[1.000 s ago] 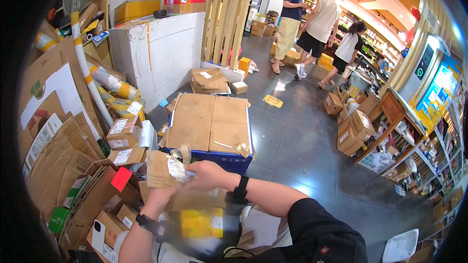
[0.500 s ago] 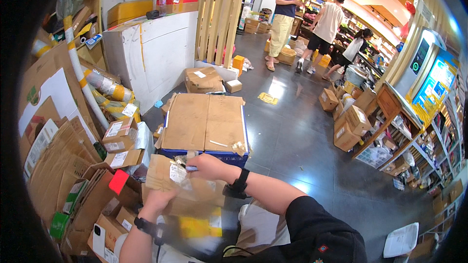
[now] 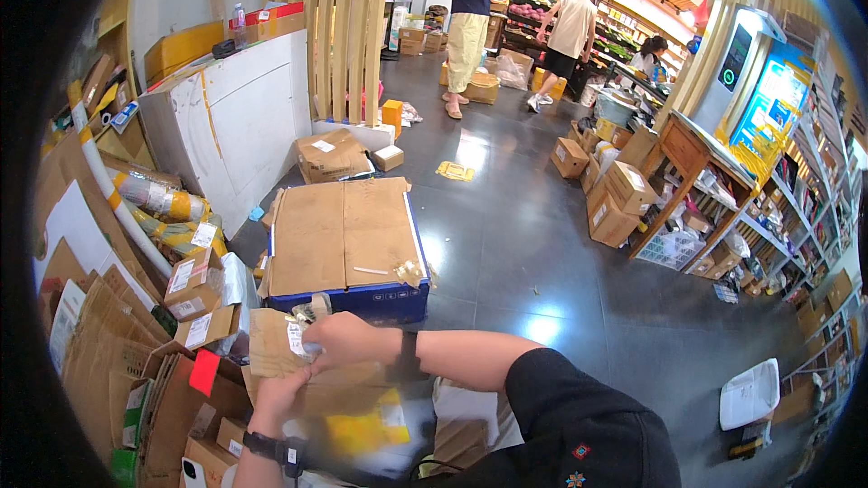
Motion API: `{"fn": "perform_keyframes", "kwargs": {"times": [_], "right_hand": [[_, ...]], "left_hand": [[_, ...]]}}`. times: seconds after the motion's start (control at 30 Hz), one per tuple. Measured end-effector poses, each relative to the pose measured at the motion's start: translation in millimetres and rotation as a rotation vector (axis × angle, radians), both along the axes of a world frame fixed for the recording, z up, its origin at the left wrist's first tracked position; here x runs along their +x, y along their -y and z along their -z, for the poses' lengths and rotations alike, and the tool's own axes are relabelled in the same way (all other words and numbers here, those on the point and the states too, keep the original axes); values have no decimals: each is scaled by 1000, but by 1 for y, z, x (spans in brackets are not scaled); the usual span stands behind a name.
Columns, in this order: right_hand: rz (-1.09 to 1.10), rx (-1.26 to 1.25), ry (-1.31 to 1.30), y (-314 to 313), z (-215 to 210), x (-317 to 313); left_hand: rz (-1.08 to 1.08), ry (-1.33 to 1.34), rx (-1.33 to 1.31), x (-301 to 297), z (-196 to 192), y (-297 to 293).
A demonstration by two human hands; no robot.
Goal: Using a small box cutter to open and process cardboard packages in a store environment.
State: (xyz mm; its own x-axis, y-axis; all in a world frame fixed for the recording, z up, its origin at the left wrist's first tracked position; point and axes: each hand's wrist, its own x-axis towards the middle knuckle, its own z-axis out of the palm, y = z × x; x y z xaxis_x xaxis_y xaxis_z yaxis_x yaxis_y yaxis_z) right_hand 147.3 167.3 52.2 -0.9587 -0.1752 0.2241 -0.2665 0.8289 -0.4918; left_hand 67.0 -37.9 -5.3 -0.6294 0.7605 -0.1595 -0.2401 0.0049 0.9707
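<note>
Just before the blue carton [image 3: 384,306], labelled cardboard [image 3: 268,351] in hand

The left hand [image 3: 282,390] grips the cardboard's lower edge, apparently steadying it; the right hand [image 3: 348,341] curls beside its white label [image 3: 296,340], whether gripping anything I cannot tell.

Two hands [image 3: 278,395] [image 3: 351,342], three other people [image 3: 470,23] [image 3: 571,25] [image 3: 647,61], one red card [image 3: 204,372] and one white tub [image 3: 749,395] appear.

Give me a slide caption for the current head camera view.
Left hand gripping a brown cardboard piece, right hand at its white label, beside a blue-sided box.
</note>
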Motion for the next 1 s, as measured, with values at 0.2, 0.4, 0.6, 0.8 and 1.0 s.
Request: {"fn": "perform_keyframes", "kwargs": {"times": [0.2,0.4,0.6,0.8,1.0], "right_hand": [[-7,-63,-18,-1,9,2],[-11,-306,-90,12,4,4],[25,-319,-42,10,3,6],[41,-316,24,5,10,9],[92,-291,22,14,10,-4]], "left_hand": [[-55,-113,-115,8,-15,0],[-96,-44,-177,6,-13,4],[-49,-84,-70,3,-12,1],[-97,-37,33,7,-2,0],[-120,14,-27,4,-11,11]]}}
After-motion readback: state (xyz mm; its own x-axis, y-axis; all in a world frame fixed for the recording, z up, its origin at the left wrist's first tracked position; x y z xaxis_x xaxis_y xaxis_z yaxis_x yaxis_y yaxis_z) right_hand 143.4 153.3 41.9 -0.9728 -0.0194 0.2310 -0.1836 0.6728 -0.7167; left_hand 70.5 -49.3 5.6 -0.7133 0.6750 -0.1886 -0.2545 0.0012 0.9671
